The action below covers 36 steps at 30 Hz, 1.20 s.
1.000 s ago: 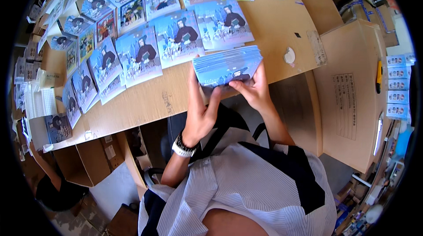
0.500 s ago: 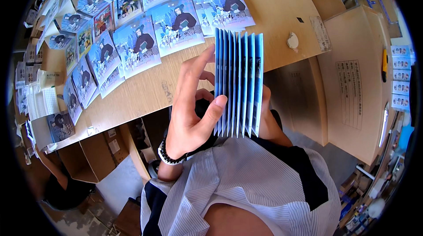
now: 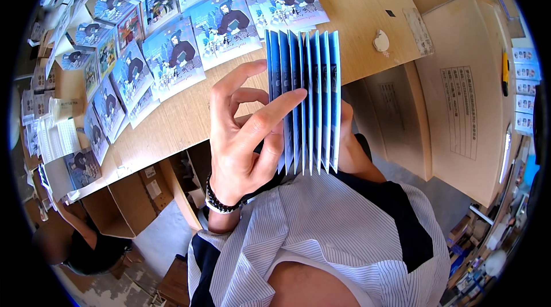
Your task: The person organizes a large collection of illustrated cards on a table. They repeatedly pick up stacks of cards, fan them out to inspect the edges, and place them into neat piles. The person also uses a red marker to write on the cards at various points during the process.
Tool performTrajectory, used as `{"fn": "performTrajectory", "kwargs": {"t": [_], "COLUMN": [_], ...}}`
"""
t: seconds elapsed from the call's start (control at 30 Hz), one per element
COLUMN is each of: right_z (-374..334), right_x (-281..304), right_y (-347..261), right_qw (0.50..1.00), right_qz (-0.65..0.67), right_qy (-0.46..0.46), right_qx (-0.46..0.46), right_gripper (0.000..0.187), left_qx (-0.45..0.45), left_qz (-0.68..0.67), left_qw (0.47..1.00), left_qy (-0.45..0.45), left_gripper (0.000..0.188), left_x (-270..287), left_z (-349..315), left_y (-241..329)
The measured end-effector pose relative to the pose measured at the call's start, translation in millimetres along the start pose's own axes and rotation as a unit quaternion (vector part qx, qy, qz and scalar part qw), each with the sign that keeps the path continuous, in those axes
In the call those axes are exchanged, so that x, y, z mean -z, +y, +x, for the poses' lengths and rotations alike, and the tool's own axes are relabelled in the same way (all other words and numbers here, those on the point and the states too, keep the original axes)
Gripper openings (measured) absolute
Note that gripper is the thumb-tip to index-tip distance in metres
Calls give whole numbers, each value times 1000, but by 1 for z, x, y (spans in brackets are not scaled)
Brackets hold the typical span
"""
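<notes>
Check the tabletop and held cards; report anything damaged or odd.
The table looks worn near its right end: a pale roundish patch and a scuffed strip interrupt the wood surface. Whether that is damage or residue, I cannot tell. The fanned cards show nothing odd.

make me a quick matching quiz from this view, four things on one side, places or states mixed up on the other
Column one
1. held cards
2. beaded bracelet
3. printed sheets
4. right hand

Column two
A. around the left wrist
B. partly hidden
C. spread in a narrow fan
D. on the table

Pairs: 1-C, 2-A, 3-D, 4-B
</notes>
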State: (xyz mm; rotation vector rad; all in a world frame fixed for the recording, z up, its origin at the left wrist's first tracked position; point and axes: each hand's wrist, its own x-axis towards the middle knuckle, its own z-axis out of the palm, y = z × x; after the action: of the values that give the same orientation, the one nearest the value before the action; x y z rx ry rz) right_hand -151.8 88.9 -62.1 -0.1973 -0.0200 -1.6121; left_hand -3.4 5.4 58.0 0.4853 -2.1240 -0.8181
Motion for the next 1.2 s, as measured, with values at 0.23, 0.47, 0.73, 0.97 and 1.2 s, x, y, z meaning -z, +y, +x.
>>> {"fn": "performTrajectory", "kwargs": {"t": [0.23,0.47,0.73,0.97,1.2], "right_z": [7,2,5,10,15], "right_x": [-13,-18,-20,-15,0], "right_y": [-4,-9,-15,-31,-42], "right_qw": [998,995,993,890,782], "right_qz": [5,-71,-87,-420,-614], "right_qy": [-57,58,72,120,53], "right_qx": [-2,-33,-19,129,96], "right_gripper": [62,69,81,87,56], "left_qx": [-2,-25,-18,169,136], "left_qz": [20,48,17,-36,-91], "left_qw": [1000,998,999,982,986], "left_qy": [18,-16,-34,-79,30], "left_gripper": [41,33,37,106,67], "left_x": [-3,-6,-4,-27,-52], "left_z": [0,-1,-1,-24,-32], "left_y": [0,0,0,-5,-39]}}
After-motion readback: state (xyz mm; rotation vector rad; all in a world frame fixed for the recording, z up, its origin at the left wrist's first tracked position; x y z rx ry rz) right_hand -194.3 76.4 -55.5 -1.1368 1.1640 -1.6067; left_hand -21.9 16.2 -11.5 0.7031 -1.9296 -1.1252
